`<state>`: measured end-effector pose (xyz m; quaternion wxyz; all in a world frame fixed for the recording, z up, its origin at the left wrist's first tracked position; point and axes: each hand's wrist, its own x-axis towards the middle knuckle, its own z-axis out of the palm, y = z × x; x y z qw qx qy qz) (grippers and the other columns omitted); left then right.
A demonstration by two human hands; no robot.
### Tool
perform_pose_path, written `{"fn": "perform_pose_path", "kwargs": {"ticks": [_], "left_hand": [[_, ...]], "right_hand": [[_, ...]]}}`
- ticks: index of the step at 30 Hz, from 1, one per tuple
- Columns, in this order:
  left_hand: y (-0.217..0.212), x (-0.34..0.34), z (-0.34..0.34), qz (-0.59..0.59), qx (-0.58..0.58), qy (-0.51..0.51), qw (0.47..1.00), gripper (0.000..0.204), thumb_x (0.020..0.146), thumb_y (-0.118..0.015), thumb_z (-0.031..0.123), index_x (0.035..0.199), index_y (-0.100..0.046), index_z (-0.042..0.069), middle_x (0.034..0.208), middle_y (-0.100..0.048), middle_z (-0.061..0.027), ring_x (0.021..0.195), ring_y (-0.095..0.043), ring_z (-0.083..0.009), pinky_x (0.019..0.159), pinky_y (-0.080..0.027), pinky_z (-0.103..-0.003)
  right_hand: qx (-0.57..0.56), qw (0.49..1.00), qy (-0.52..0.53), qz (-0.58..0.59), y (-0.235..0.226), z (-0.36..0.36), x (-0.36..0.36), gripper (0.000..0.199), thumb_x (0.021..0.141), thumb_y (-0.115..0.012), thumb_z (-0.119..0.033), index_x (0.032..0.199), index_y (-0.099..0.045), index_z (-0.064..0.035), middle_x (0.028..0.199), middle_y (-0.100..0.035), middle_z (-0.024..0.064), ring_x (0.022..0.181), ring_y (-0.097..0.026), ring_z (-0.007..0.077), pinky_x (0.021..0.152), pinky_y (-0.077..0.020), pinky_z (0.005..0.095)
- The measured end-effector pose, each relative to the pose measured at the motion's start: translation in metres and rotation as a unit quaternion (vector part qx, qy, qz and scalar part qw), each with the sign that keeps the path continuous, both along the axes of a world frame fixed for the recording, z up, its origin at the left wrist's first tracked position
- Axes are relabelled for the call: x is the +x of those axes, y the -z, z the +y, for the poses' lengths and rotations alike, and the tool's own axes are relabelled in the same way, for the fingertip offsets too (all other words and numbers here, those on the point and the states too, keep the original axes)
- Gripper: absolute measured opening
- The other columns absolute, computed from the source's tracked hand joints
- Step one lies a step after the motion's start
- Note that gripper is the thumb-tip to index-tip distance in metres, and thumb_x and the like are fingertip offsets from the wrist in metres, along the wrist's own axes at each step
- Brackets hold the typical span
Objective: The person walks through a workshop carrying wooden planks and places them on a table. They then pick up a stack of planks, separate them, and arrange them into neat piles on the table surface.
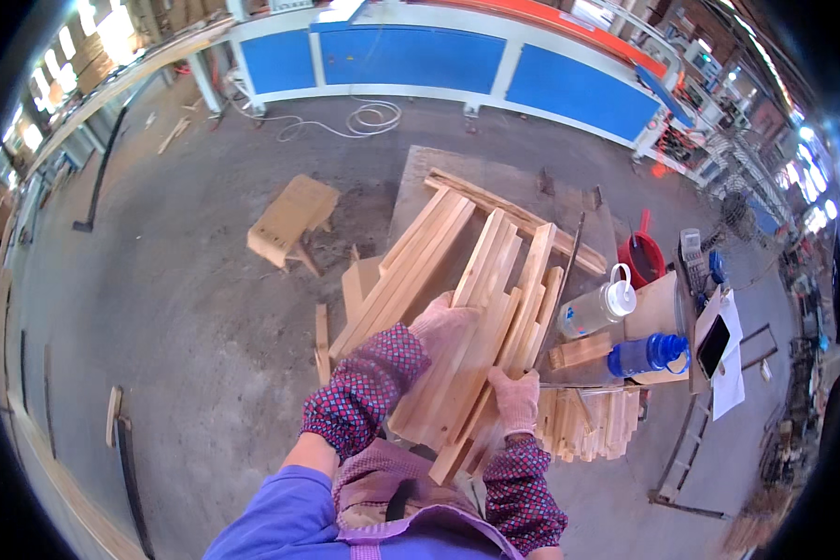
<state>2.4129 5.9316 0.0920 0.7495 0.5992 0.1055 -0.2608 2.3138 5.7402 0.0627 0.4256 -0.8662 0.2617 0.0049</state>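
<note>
Wood fills the middle of my view: a bundle of pale slats (481, 327) carried in front of me, its long boards fanning up toward 1 o'clock. My left hand (443, 327), in a light work glove, lies flat against the top face of the bundle, fingers spread wide rather than curled around anything. My right hand (516, 399), gloved the same way, is wrapped around the bundle's lower right edge, fingers closed on the slats. Both forearms wear dotted red-and-blue sleeve covers.

At 12 o'clock from the bundle more planks (495, 210) lie stacked on a flat board on the concrete floor (187, 308). At 10 o'clock sits a low wooden stool (292, 219), well apart from my hands. At 3 o'clock 2 bottles lie on a small table: a clear one (595, 310) with a white cap and a blue one (646, 355) just below it. A phone (714, 343) rests on white paper farther right, and a red bucket (641, 254) stands at 2 o'clock. Short wood offcuts (593, 422) are piled at 4 o'clock, just beside my right hand. A long blue machine (420, 58) runs across the far edge at 12 o'clock, with a coiled white cable (373, 119) on the floor before it.
</note>
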Motion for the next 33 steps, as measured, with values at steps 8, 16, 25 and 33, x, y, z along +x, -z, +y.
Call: {"fn": "perform_pose_path", "kwargs": {"ticks": [8,16,25,33], "left_hand": [[0.059,0.055,0.007,-0.110,0.223,0.010,0.969,0.076,0.082,-0.066,0.026,0.145,-0.032,0.001,0.133,-0.051,-0.0215,0.123,-0.051,-0.0299,0.100,-0.044,-0.038],[-0.029,0.046,0.006,-0.131,0.521,0.300,0.788,0.090,0.082,-0.065,0.039,0.150,-0.018,0.004,0.147,-0.035,-0.0246,0.134,-0.040,-0.0362,0.102,-0.044,-0.043],[0.084,0.141,0.144,-0.245,0.013,-0.043,0.968,0.065,0.094,-0.057,0.007,0.151,-0.026,0.009,0.151,-0.036,-0.0078,0.135,-0.039,-0.0206,0.111,-0.032,-0.033],[0.090,0.108,0.102,-0.111,-0.101,-0.049,0.987,0.079,0.087,-0.057,-0.007,0.154,-0.018,0.009,0.146,-0.041,-0.0081,0.135,-0.038,-0.0199,0.111,-0.030,-0.033]], "right_hand": [[-0.114,0.981,0.079,0.132,-0.006,0.045,0.054,0.080,0.064,-0.078,-0.041,0.118,-0.049,0.0104,0.117,-0.058,0.0298,0.110,-0.057,0.0406,0.094,-0.0470,0.0441],[-0.126,0.967,0.101,0.196,-0.018,0.050,0.057,0.083,0.066,-0.079,-0.041,0.126,-0.046,0.0054,0.124,-0.055,0.0261,0.117,-0.054,0.0388,0.097,-0.0454,0.0454],[-0.116,0.962,0.109,0.222,-0.025,0.053,0.061,0.083,0.068,-0.078,-0.040,0.129,-0.045,0.0040,0.129,-0.053,0.0244,0.120,-0.052,0.0367,0.100,-0.0435,0.0455],[-0.080,0.964,0.108,0.231,-0.027,0.060,0.061,0.086,0.068,-0.078,-0.037,0.131,-0.042,0.0083,0.127,-0.053,0.0286,0.121,-0.052,0.0388,0.101,-0.0426,0.0435]]}}
